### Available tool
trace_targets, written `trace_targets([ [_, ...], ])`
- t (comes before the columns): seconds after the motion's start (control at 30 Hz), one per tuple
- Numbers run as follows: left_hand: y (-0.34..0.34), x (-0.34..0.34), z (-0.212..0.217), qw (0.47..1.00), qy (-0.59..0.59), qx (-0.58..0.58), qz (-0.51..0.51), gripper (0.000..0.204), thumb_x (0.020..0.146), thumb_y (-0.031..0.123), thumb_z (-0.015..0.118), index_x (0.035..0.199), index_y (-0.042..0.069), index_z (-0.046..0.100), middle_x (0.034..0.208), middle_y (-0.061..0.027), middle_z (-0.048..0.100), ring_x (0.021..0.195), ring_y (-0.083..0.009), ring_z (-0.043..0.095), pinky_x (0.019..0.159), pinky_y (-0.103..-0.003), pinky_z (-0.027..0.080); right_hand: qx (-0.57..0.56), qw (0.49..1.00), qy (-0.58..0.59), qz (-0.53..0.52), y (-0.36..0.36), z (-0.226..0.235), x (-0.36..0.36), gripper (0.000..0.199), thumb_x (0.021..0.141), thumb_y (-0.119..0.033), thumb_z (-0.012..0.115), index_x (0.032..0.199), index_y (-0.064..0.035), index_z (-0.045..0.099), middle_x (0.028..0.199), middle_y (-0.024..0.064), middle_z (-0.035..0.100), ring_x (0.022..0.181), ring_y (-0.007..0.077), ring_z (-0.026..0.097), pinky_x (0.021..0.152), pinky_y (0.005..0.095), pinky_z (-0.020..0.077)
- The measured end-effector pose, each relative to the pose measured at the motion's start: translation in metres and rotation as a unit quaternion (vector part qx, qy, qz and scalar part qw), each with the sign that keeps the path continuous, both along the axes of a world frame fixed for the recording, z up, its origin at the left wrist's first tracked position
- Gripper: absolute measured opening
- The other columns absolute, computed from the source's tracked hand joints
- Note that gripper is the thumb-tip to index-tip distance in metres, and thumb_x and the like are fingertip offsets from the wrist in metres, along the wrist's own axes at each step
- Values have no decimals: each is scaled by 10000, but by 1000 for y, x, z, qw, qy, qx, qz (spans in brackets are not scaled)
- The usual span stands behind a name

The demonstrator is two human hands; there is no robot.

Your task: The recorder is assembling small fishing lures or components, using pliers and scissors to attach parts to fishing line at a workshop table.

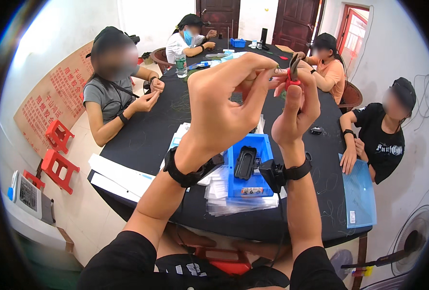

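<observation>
Both of my hands are raised close together above the black-covered table. My right hand [297, 104] is closed round a small pair of red-handled scissors [294, 72], whose dark metal blades point up. To its left, my left hand [226, 99] pinches thumb and forefinger together right beside the blades. A thin green strand [277, 67] shows at those fingertips; where the rest of it runs is hard to make out. Each wrist wears a black strap with a small device on it.
Below my hands stands a blue tray [231, 186] with a black case [246, 163] in it, on clear plastic sleeves [219, 205]. A blue folder [357, 193] lies at the right edge, white sheets [120, 179] at the left. A bottle [181, 65] stands farther back. Several people sit around the table.
</observation>
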State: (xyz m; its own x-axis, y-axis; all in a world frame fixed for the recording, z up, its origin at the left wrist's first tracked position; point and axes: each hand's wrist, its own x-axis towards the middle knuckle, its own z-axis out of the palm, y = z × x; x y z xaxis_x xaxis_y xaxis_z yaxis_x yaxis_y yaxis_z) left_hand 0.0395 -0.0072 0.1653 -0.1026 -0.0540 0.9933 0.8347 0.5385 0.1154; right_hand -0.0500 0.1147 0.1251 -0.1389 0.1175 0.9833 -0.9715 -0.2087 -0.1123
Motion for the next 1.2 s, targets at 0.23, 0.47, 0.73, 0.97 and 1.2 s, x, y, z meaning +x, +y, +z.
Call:
trace_targets([
  [0.23, -2, 8, 1, 996, 17, -40, 73, 101, 873, -17, 735, 970, 9, 736, 746, -76, 708, 542, -128, 634, 508, -237, 462, 19, 996, 46, -70, 4, 2, -5, 307, 1028, -291, 636, 1089, 10, 648, 960, 120, 632, 810, 204, 606, 724, 311, 490],
  [0.47, -4, 6, 4, 1000, 13, -15, 5, 115, 870, -27, 731, 980, 4, 745, 785, -96, 738, 613, -138, 699, 553, -234, 514, 27, 974, 141, -175, 10, 7, -6, 312, 1011, -273, 654, 1137, 10, 628, 1027, 151, 629, 897, 252, 610, 771, 341, 515],
  [0.73, -5, 8, 7, 1000, -4, -7, -30, 125, 875, -31, 725, 992, 1, 754, 814, -116, 754, 669, -153, 735, 611, -239, 553, -39, 999, -14, 34, 5, 13, 19, 231, 997, -115, 674, 1143, 34, 577, 1032, 126, 670, 923, 175, 639, 827, 325, 531],
  [0.97, -4, 12, 9, 1000, 9, -20, 16, 120, 866, -30, 733, 978, 5, 757, 790, -103, 749, 671, -148, 735, 596, -243, 527, -19, 985, -81, 151, 10, 27, 42, 273, 906, 78, 720, 1124, 12, 570, 1010, 131, 718, 955, 186, 704, 867, 325, 560],
  [1.2, -4, 9, 11, 997, 47, -40, 51, 123, 864, -12, 748, 980, 17, 773, 794, -92, 746, 631, -146, 706, 577, -245, 517, -30, 985, -39, 165, 17, 35, 37, 300, 896, 59, 754, 1127, 9, 570, 1033, 152, 708, 941, 196, 704, 798, 288, 552],
])
